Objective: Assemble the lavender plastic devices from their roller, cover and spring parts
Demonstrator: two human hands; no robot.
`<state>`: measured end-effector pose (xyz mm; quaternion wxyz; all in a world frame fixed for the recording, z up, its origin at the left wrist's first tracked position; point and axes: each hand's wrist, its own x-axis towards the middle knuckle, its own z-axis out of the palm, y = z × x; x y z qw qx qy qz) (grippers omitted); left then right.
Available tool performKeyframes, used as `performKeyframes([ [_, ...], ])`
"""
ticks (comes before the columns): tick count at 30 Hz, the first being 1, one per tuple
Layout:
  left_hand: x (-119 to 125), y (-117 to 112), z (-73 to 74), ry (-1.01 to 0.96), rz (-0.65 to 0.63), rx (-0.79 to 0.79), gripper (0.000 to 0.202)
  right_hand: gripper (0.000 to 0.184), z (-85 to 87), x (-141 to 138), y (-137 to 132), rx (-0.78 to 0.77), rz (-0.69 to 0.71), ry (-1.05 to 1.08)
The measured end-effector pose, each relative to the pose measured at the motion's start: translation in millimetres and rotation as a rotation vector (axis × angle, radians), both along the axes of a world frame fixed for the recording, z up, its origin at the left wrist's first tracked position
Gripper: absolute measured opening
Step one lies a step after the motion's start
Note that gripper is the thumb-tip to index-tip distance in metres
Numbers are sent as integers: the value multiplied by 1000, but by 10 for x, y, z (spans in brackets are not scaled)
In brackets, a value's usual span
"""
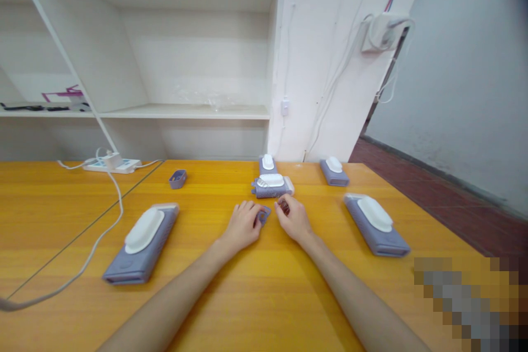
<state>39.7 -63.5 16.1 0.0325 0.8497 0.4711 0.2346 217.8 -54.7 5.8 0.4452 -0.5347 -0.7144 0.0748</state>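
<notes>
In the head view, my left hand (242,225) is closed around a small purple plastic piece (264,214) with an opening in it, just above the table. My right hand (296,220) is curled, thumb and fingers together, beside a small dark reddish-brown thing (284,207); it may be a coil, but I cannot make it out. Right behind both hands lies a purple case with a white oval top (270,186), set crosswise. Thin wire-like shapes show at its left end. Another such purple-and-white case (268,164) stands behind it.
Similar cases lie at left (142,242), right (376,223) and back right (334,170). A small purple open cup (177,179) stands at the back left. A power strip (113,163) trails a white cable (117,220) across the wooden table (264,297). White shelving (190,111) rises behind.
</notes>
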Motion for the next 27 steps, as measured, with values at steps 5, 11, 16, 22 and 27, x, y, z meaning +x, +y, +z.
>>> performKeyframes([
  [5, -16, 13, 9, -95, -43, -45, 23, 20, 15, -6, -7, 27, 4, 30],
  [11, 21, -35, 45, -3, -51, 9, 37, 24, 50, -4, -19, 37, 29, 83],
  [16, 32, -28, 24, 24, -20, 18, 36, 29, 76, 15, -37, 41, 22, 49],
  [22, 49, -30, -13, 79, 171, 82, 43, 31, 50, 33, -45, -15, -12, 44],
  [27, 62, 0, -50, 57, 110, 40, 35, 28, 55, 23, -34, -7, 23, 93],
])
